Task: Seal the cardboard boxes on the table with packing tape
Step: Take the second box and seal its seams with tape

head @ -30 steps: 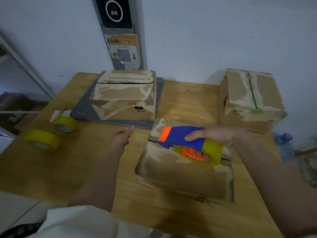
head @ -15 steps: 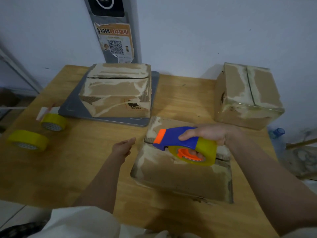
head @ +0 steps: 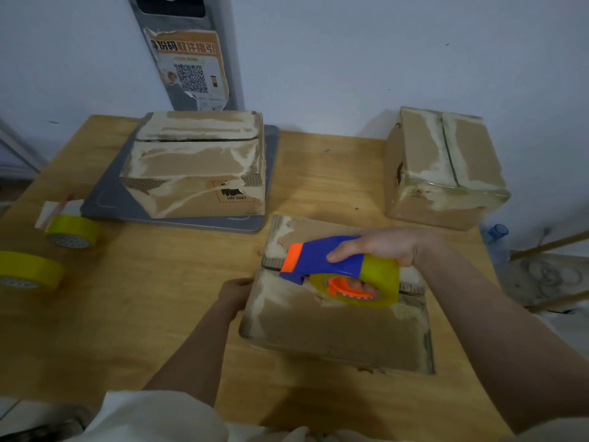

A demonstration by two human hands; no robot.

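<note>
- Your left hand [head: 235, 293] has moved in from the counter [head: 153, 301] and now presses the near box's [head: 338, 327] left edge, fingers curled against it.
- Your right hand [head: 382, 247] stays clamped on the tape dispenser [head: 331, 266], above that box's top seam.

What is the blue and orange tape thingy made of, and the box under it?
Tape dispenser: probably hard plastic, smooth and brightly coloured, slightly shiny. Near box: brown cardboard, matte, with corrugated edges showing and pale torn patches where the surface layer has peeled.
</note>
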